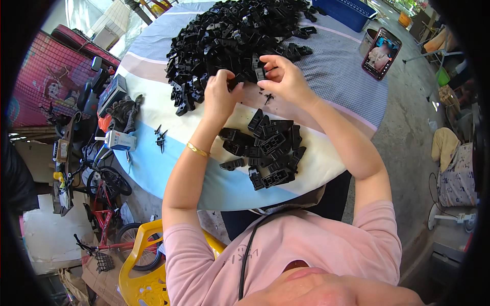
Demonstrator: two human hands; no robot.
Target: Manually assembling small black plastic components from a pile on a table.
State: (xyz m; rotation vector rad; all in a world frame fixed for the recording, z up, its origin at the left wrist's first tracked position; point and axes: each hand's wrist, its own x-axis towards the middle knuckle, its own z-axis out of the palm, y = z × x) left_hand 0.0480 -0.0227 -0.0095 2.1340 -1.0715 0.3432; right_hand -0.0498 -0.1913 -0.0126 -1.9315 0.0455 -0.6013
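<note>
Grip, right hand [290, 85]: thumb and fingers parted at a black plastic part [259, 74], firm hold or not, cannot tell. Left hand [218, 99] curled beside it, contents hidden. Part sits at near edge of black heap [219, 41], counter's [337, 92] 12 o'clock. Smaller pile [270, 145], 6 o'clock. Phone [382, 53], 2 o'clock; blue basket [347, 14], 1 o'clock.

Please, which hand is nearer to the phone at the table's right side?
The right hand: it is left of the phone, at the near edge of the black pile. The left hand is farther left, also at that edge.
</note>
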